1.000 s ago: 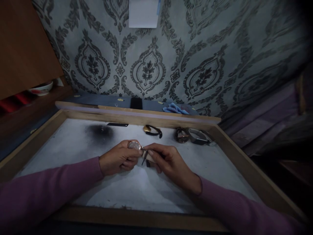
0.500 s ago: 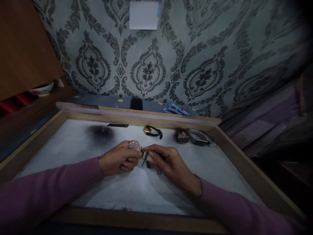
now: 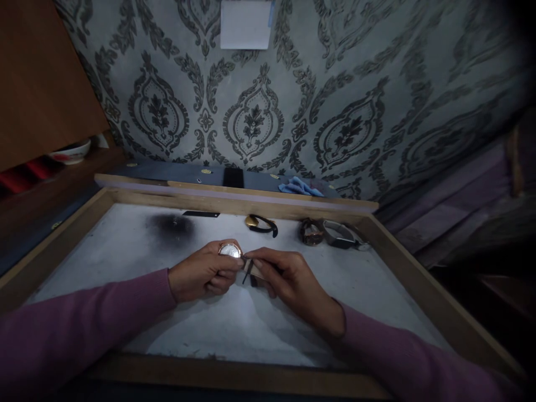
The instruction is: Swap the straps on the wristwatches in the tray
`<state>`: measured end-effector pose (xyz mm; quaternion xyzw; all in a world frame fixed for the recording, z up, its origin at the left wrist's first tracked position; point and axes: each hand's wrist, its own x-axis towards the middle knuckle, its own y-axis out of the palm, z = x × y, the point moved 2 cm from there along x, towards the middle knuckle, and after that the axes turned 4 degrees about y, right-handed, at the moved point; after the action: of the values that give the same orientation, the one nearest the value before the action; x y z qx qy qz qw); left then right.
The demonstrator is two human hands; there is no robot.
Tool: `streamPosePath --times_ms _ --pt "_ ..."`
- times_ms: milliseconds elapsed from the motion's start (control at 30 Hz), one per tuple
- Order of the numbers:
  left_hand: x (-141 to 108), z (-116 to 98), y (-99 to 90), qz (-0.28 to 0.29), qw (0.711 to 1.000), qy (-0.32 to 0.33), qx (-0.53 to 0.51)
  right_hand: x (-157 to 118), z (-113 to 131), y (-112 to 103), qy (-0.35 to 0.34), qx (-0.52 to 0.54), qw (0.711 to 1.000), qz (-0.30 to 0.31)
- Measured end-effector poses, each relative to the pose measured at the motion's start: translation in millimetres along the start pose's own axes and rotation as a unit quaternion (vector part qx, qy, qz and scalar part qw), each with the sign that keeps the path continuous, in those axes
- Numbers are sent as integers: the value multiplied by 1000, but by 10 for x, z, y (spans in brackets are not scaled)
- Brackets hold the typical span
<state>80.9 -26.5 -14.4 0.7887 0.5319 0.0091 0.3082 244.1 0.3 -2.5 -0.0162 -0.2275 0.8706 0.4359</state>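
Note:
My left hand [image 3: 207,272] is closed on a round watch case [image 3: 230,250] with a rose-gold rim, its face catching the light. Touching the case's right side, my right hand [image 3: 288,279] pinches a pale strap piece [image 3: 257,272]. A thin dark strip [image 3: 247,270] crosses this piece and hangs below the fingers. Whether the strap is joined to the case cannot be made out. Both hands are over the middle of a white board with a raised wooden frame [image 3: 268,198].
Along the board's back lie a flat black strip [image 3: 201,214], a gold watch with black strap [image 3: 262,224], a brown watch [image 3: 311,231] and a silver watch [image 3: 340,234]. Behind the frame are a blue cloth [image 3: 300,186] and a black object [image 3: 233,177].
The watch face now shines brighter in my left hand. Both hands have kept nearly the same place and hold.

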Motion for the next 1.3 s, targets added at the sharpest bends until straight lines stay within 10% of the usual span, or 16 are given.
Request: streamPosePath --times_ms 1300 --pt "23 -37 -2 -25 999 14 33 30 -79 -25 38 8 999 2"
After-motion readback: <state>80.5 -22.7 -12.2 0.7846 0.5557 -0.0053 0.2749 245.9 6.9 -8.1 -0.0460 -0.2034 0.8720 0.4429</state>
